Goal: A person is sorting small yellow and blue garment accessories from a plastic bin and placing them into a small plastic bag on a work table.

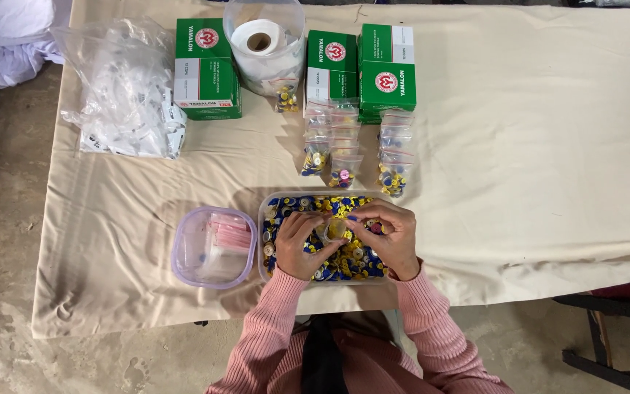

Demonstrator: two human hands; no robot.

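Head view, clear tray point(262, 219) of blue-yellow buttons point(351, 259), lidded tub point(213, 248) beside

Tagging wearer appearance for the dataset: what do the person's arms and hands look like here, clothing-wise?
Both arms wear long pink ribbed-knit sleeves, with snug cuffs ending at the wrists. The left hand and right hand are bare: no gloves. No watch or bracelet shows; rings are too small to tell. At least one fingertip seems to carry dark nail polish, though it is small in the head view.
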